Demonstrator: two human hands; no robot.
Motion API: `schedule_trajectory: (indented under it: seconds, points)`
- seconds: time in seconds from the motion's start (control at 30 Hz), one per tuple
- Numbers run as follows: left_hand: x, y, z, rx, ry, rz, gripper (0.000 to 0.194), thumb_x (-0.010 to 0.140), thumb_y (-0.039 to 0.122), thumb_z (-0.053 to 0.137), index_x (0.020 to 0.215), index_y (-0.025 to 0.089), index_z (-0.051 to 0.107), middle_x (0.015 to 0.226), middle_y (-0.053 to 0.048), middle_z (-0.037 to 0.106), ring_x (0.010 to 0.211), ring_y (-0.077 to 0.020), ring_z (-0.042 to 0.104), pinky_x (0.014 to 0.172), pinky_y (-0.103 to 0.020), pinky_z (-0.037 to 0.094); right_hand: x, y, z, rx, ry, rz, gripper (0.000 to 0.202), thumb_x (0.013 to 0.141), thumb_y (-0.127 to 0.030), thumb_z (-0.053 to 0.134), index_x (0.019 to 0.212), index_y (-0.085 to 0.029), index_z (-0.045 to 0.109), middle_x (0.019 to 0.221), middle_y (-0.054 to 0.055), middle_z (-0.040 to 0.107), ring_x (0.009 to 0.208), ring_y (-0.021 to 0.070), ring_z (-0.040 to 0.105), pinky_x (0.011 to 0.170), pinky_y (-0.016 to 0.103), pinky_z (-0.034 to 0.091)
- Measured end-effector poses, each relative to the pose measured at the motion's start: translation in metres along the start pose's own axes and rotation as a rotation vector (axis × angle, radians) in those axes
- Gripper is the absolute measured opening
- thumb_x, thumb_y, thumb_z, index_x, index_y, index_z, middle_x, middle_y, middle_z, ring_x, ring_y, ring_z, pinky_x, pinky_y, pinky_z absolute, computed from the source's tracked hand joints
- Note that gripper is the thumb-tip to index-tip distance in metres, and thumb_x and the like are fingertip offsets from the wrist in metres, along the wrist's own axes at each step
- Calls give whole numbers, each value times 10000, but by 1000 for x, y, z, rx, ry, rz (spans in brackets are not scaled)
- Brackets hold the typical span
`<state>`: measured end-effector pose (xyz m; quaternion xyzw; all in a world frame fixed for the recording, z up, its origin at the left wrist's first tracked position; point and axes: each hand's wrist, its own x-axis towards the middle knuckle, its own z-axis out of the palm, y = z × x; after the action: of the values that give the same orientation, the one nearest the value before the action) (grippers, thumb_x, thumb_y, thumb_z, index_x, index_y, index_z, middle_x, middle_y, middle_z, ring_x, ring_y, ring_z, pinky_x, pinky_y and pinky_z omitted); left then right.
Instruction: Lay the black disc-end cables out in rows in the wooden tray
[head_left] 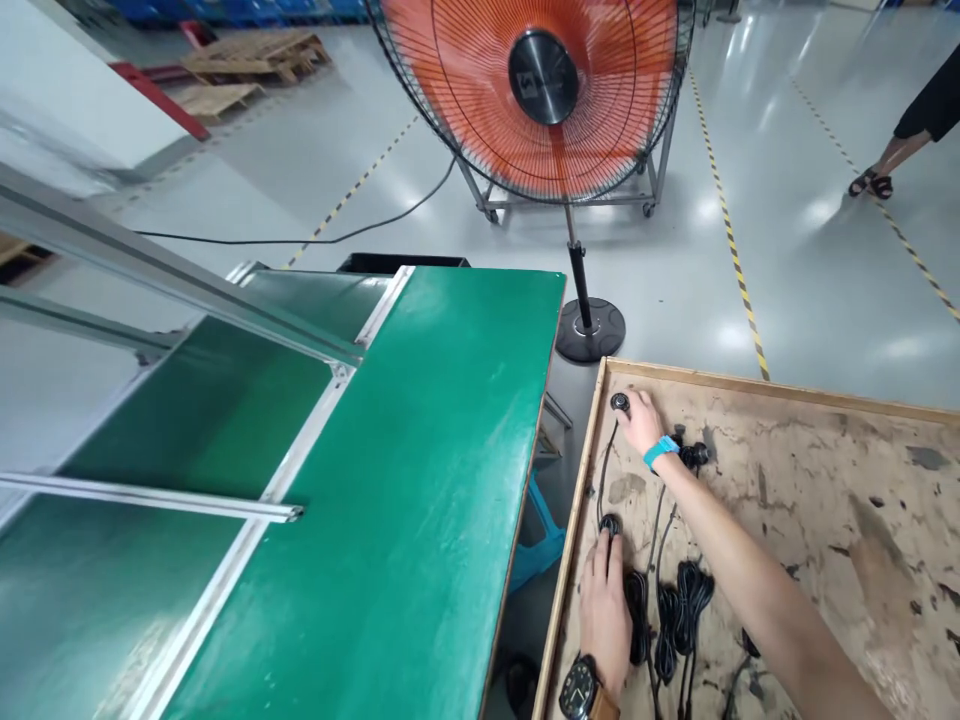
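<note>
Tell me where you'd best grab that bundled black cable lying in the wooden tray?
Probably around the middle of the coiled cable bundle, coming from above. It lies flat on the wooden tray, its loops gathered into a narrow bunch that fingers could close around. The left hand rests just beside it; the right hand is further off, on a round black plug.

**Two bare hands, both reaching forward and down**

Left hand (604,610): enters from the bottom edge, palm down, back of the hand toward the camera. Fingers (609,548) lie close together, stretched forward and pressed flat, tips pointing away from the body. Wrist straight, wearing a dark-faced watch (579,688) on a brown strap.

Right hand (642,420): at the end of a bare forearm running up from the lower right corner, elbow out of view, arm nearly fully extended. Palm down, fingers curled loosely at the far tip of the reach. Wrist carries a turquoise band (661,451). The right hand lies well ahead of the left.
</note>
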<state>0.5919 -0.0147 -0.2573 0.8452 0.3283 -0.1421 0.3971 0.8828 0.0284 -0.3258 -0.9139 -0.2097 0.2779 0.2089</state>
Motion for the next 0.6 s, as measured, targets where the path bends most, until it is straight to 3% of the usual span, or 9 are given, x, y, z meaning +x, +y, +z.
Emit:
schedule_trajectory:
  seconds: [0.1, 0.17, 0.23, 0.33, 0.4, 0.5, 0.6]
  points:
    - [9, 1, -14, 37, 6, -47, 764, 797, -61, 263, 1486, 195, 473, 1576, -90, 397, 1407, -274, 420, 1124, -470, 445, 14, -10, 0, -34, -79, -60, 479, 881, -162, 507, 1357, -151, 561, 1333, 128, 552, 1061, 211, 608, 1027, 329, 474]
    - [9, 7, -23, 49, 73, -33, 652, 862, 11, 321, 1461, 192, 503, 1563, -107, 407, 1390, -302, 426, 1126, -503, 422, 18, -10, -12, -57, -102, -92, 506, 909, -165, 479, 1413, -131, 498, 1361, 132, 556, 1088, 195, 600, 1055, 311, 448]
    - [-3, 15, -26, 33, 119, -14, 508, 922, 124, 392, 1392, 202, 567, 1464, -127, 506, 1320, -315, 483, 1096, -505, 426, 10, -4, -31, -91, -132, -113, 470, 937, -226, 484, 1398, -139, 504, 1303, 127, 604, 1054, 200, 611, 1009, 324, 466]
    - [-38, 24, -7, -8, 66, -59, 377, 952, 318, 466, 1274, 212, 631, 1209, -147, 636, 1128, -318, 587, 953, -458, 490, -21, 6, -57, -175, -256, -148, 332, 884, -398, 631, 1136, -185, 667, 1070, 94, 680, 949, 229, 629, 860, 339, 497]
    - [-61, 25, 16, -9, 15, -151, 446, 953, 395, 451, 1311, 170, 593, 1188, -175, 638, 1110, -352, 594, 909, -466, 496, -47, 11, -66, -324, -366, -185, 378, 785, -482, 741, 1017, -188, 693, 1054, 110, 661, 991, 267, 606, 814, 355, 494]
    - [-77, 20, 41, -57, -61, -281, 500, 963, 343, 367, 1397, 131, 497, 1265, -202, 615, 1138, -357, 607, 877, -446, 503, -75, 17, -69, -585, -408, -278, 393, 756, -381, 783, 1070, -173, 670, 1144, 150, 613, 1115, 315, 524, 833, 393, 482]
    - [-75, 17, 38, -211, -117, -300, 495, 949, 307, 386, 1413, 144, 443, 1234, -182, 632, 1110, -302, 636, 885, -399, 512, -85, 26, -76, -685, -350, -279, 315, 830, -256, 690, 1129, -163, 650, 1152, 156, 604, 1124, 324, 482, 855, 417, 460]
